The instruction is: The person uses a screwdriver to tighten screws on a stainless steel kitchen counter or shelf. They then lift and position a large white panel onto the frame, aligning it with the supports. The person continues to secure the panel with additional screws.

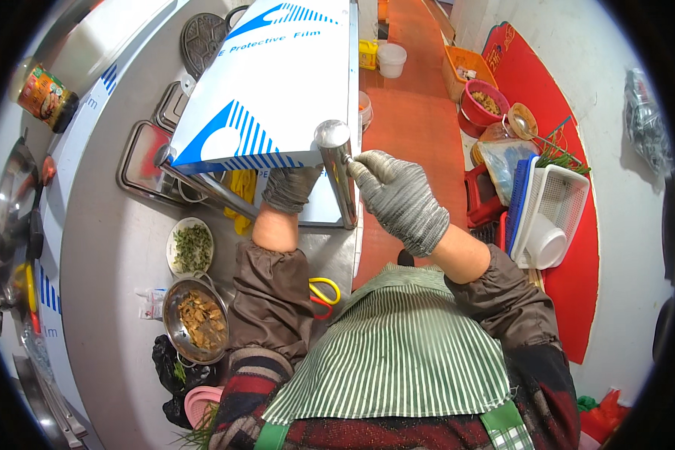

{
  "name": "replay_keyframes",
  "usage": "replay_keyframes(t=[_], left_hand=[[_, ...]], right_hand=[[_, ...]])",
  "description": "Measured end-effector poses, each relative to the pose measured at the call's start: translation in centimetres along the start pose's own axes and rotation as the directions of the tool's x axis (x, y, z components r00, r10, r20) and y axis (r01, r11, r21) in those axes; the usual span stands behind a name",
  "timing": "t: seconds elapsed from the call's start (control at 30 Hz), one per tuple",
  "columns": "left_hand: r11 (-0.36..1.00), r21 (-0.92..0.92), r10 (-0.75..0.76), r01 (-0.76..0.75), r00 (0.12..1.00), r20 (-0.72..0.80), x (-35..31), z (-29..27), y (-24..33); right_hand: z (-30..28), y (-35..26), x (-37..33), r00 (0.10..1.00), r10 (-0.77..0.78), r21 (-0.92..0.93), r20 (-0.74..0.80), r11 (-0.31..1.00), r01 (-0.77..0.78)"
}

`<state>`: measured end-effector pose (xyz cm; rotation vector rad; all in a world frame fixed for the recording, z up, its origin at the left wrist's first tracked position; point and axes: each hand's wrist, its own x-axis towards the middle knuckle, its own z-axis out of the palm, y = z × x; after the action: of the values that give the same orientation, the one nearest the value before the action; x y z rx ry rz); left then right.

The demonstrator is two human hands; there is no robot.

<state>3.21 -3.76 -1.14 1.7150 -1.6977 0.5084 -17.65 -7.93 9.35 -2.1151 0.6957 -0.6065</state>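
Note:
A metal shelf unit (277, 82), its top covered in white and blue protective film, stands on the steel counter with round metal legs. My right hand (405, 195), in a grey knit glove, is closed with thumb and forefinger pinching at the right side of the front leg (339, 176). A small metal bit shows at those fingertips, too small to name. My left hand (286, 189), gloved alike, reaches under the front edge of the shelf, just left of that leg. Its fingers are hidden by the shelf.
Left on the counter are a plate of chopped greens (193, 247), a metal pan of cooked food (195, 319) and lidded steel containers (146, 161). Yellow-handled scissors (324, 291) lie beside my left sleeve. To the right are stacked plastic baskets (555, 195), a pink bowl (484, 101) and an orange crate (469, 69).

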Motion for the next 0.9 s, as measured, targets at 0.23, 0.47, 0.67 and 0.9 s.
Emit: replay_keyframes(t=[0.23,0.47,0.67,0.9], left_hand=[[0.998,-0.020,-0.067,0.065,0.991,-0.118,-0.3,-0.9,2.9],[0.234,-0.914,-0.804,0.331,0.595,0.010,-2.5,-2.2,11.1],[0.082,-0.847,-0.710,0.525,0.627,0.320,-1.3,-4.7,11.5],[0.108,-0.874,-0.386,0.474,0.830,0.402,1.4,-4.5,8.3]], right_hand=[[-1.6,-0.8,0.3,0.937,0.262,0.276,0.230,0.906,-0.321],[-1.8,-0.8,0.0,0.867,0.268,0.581,0.421,0.654,-0.484],[-1.5,0.0,-0.8,0.866,0.163,0.707,0.472,0.517,-0.483],[-0.9,1.4,-1.1,0.926,0.135,0.696,0.352,0.623,-0.356]])
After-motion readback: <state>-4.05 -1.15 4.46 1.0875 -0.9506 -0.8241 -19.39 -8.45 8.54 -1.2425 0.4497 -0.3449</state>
